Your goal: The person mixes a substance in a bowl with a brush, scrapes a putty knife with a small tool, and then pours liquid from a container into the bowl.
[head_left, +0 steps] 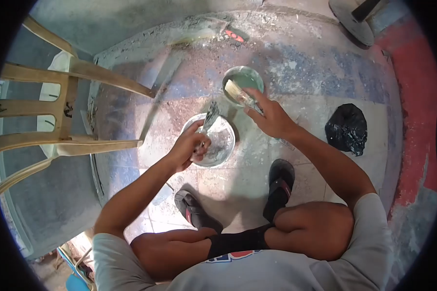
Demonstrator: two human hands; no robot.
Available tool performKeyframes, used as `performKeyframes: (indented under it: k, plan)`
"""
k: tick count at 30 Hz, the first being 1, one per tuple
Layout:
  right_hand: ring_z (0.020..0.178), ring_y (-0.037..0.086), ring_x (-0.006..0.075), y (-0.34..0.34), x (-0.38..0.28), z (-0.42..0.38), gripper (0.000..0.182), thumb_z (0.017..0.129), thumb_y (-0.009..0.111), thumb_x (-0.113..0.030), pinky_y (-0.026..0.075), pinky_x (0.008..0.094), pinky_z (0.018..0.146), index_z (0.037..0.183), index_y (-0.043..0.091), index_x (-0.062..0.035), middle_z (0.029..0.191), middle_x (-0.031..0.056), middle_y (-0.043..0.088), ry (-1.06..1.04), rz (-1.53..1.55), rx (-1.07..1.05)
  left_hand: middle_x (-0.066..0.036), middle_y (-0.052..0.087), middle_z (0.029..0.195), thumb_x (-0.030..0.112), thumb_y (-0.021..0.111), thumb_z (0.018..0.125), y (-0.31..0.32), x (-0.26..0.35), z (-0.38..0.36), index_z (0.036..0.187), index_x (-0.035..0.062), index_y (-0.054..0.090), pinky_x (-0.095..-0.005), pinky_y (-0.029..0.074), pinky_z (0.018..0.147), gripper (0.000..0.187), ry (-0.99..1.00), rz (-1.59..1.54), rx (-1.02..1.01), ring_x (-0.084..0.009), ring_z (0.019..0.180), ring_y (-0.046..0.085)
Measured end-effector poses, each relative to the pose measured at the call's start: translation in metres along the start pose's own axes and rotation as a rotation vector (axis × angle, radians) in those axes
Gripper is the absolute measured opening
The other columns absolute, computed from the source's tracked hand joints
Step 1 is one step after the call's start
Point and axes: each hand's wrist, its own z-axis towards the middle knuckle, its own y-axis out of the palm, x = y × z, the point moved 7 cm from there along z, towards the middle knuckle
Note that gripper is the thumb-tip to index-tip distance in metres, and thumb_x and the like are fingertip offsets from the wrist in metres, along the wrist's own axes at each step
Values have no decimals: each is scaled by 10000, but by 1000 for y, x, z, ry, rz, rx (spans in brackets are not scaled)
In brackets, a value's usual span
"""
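My left hand (pixel 188 149) is closed around the handle of a putty knife (pixel 211 114), its smeared blade pointing up and away from me. Below that hand sits a round white basin (pixel 231 145) with whitish-grey residue inside, partly covered by the hand. A paintbrush (pixel 236 91) with pale bristles is gripped in my right hand (pixel 273 119). Its bristles overlap the left side of a round bowl (pixel 260 80) holding greenish liquid. Fingers of the right hand are close to the bowl's near rim.
A plastic chair (pixel 65 92) lies tipped at the left. A crumpled black plastic bag (pixel 346 127) is on the floor at the right. Near the back wall are debris and a red-and-black tool handle (pixel 235 36). A round dark base with a post (pixel 352 22) stands at upper right.
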Motion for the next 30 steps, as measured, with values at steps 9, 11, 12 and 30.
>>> performKeyframes:
  k: [9, 11, 12, 30]
  plan:
    - [887, 726, 388, 103, -10, -39, 756, 871, 555, -42, 600, 463, 698, 1570, 405, -291, 1648, 76, 388, -268, -497, -346, -12, 511, 879, 111, 520, 1003, 8, -99, -38, 1618, 416, 183, -174, 316, 436, 765, -111, -574, -47, -86, 600, 414]
    - [782, 731, 286, 117, -21, -48, 795, 841, 543, 28, 570, 366, 572, 1557, 439, -300, 1633, -36, 425, -369, -641, -400, -6, 495, 851, 105, 518, 1005, 9, -115, -33, 1582, 397, 255, -173, 308, 418, 699, -96, -723, -69, -79, 586, 412]
    - [693, 709, 249, 123, -24, -49, 800, 840, 534, 41, 532, 332, 501, 1541, 456, -336, 1617, -61, 449, -427, -677, -321, -6, 476, 817, 88, 506, 1003, 11, -111, -31, 1537, 377, 310, -172, 286, 385, 638, -78, -804, -152, -72, 552, 403]
    - [645, 709, 248, 132, -13, -33, 617, 933, 550, -55, 556, 375, 496, 1511, 461, -252, 1595, 15, 469, -397, -805, -415, -22, 451, 742, 62, 464, 1001, 2, -115, -34, 1491, 382, 425, -172, 263, 329, 587, -73, -780, -141, -75, 462, 341]
